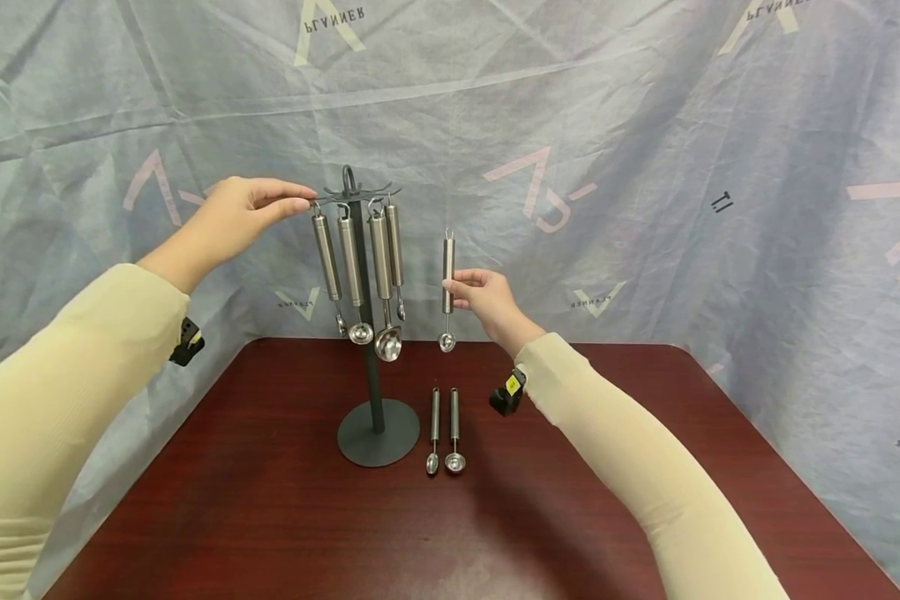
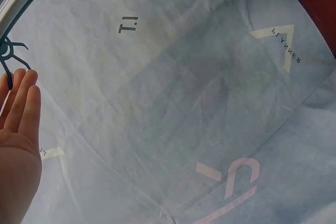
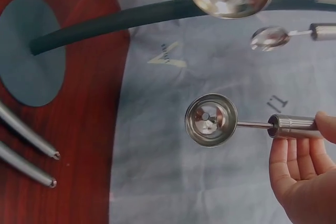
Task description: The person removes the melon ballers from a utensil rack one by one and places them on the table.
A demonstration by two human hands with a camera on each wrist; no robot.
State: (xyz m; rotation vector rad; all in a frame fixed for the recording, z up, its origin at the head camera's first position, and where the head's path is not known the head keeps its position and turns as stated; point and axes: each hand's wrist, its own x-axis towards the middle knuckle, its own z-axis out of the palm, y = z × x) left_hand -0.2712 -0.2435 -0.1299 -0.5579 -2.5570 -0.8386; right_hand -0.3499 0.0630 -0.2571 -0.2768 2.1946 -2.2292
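From here, L arm (image 1: 90,358) in long cream cloth sleeve stretches fwd & inward, bare L hand (image 1: 228,217) raised higher than the other, fingers nearly straight, thumb close under fingertips. R arm (image 1: 630,450), same sleeve, also reaches fwd & inward; bare R hand (image 1: 492,302) lower, thumb & fingers in a pinch.

Head camera, from where I stood, looked forward and down from farthest back, covering table (image 1: 300,525), stand (image 1: 372,375), left hand (image 1: 232,215) and right hand (image 1: 489,302). Left wrist camera (image 1: 184,350) faced mostly curtain (image 2: 168,103), stand's hooks (image 2: 9,78) at frame edge. Right wrist camera (image 1: 505,402), picture turned sideways, sat close to the scoop (image 3: 219,125), sharing it and the stand's base (image 3: 31,80) with head.
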